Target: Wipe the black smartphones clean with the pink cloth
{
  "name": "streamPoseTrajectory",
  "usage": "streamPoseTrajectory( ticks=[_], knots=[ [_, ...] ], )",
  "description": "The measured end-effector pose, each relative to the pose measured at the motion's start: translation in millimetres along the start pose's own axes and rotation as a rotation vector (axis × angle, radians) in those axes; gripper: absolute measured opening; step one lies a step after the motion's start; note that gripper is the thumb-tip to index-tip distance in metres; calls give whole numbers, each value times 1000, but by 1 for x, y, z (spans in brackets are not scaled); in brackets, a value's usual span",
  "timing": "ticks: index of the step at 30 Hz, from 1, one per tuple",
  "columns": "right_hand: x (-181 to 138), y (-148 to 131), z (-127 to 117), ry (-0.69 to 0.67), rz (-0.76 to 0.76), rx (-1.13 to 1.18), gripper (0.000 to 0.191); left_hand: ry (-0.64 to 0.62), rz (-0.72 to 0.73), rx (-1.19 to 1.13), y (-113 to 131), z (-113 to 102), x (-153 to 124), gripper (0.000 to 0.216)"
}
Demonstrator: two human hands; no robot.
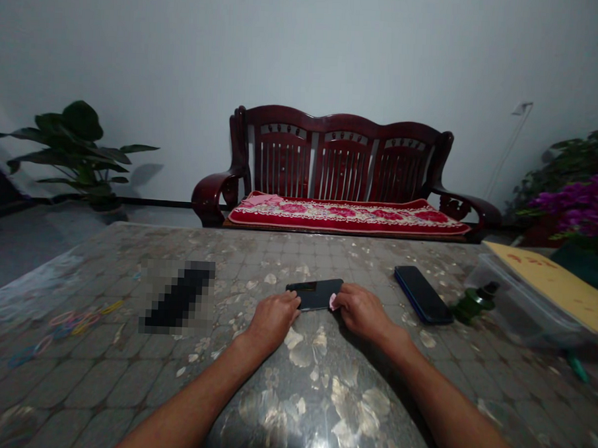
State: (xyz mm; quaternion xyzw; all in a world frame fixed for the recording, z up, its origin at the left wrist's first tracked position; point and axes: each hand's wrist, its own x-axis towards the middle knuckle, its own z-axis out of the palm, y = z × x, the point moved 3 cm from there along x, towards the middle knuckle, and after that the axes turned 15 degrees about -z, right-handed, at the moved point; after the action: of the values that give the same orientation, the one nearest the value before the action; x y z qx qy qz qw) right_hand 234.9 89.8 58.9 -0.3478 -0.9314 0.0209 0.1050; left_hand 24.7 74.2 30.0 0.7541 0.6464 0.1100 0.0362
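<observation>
A black phone (314, 293) lies flat on the patterned table (292, 382) in front of me. My left hand (274, 319) rests on the table with curled fingers touching the phone's left end. My right hand (359, 309) is at the phone's right end, its fingers pinched on a small pink thing (334, 302) pressed against the phone.
A second dark phone (423, 294) lies to the right, beside a small green bottle (472, 303) and a clear plastic box (533, 303). A blurred dark object (177, 296) and coloured rubber bands (71, 320) lie on the left. A wooden bench (341, 176) stands behind the table.
</observation>
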Motion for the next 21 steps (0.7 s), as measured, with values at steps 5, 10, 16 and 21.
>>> streamPoseTrajectory(
  ticks=[5, 10, 16, 21],
  knots=[
    [-9, 13, -4, 12, 84, -31, 29, -15, -9, 18, 0, -1, 0, 23],
    [-2, 2, 3, 53, 37, -19, 26, 0, -5, 16, 0, 0, 0, 23],
    [3, -6, 9, 63, -62, -22, 23, 15, -1, 21, -1, 2, -1, 23],
    [-8, 11, 0, 57, 65, -41, 26, -3, 12, 9, -1, 1, -1, 23]
  ],
)
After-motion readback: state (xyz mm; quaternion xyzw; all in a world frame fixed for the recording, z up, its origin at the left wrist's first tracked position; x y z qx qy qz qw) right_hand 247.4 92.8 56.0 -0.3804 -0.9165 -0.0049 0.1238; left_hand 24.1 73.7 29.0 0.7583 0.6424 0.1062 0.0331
